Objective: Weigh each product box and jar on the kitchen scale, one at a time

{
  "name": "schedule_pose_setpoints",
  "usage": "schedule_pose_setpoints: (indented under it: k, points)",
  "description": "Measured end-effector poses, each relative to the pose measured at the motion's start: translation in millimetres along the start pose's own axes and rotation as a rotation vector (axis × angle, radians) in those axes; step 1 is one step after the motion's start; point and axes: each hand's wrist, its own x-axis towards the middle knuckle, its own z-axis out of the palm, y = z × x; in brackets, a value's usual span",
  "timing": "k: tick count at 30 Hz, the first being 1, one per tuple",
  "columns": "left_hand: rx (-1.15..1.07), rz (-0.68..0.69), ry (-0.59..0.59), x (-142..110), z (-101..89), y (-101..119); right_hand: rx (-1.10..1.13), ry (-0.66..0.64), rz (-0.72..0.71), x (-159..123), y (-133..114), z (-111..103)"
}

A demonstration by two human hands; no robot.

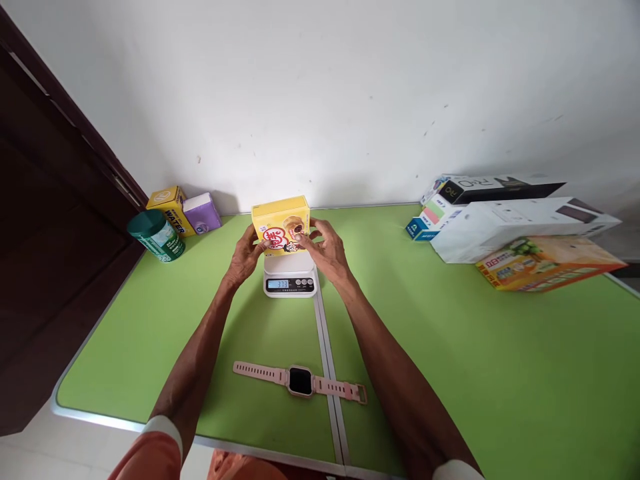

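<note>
A yellow snack box [281, 212] stands upright on, or just over, the platform of a white digital kitchen scale [290, 265]. Its lit display reads what looks like 373. My left hand [245, 255] grips the box's left side, thumb on the front face. On the right side my right hand [327, 252] holds the same box, thumb across its front. The fingers behind the box are partly hidden. Nearer to me, between my forearms, a pink-strapped smartwatch [300, 381] lies flat with a dark screen.
On the green table [150, 347], a dark green canister [157, 235], a yellow box [173, 203] and a purple packet [203, 213] stand at the back left. At the back right are a white box [500, 227], a black-and-white box [505, 189] and an orange package [545, 263]. A wall rises behind.
</note>
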Motion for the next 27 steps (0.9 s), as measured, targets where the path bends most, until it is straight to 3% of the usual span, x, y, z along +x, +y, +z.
schedule_pose_setpoints:
  k: [13,27]
  points:
    - [0.045,-0.027,0.027,2.6,6.8,-15.2,0.099,0.003,0.061,-4.2,9.6,-3.2]
    - [0.138,-0.069,0.141,-13.5,-0.6,-28.0,-0.048,0.022,0.073,-12.7,18.9,-8.8]
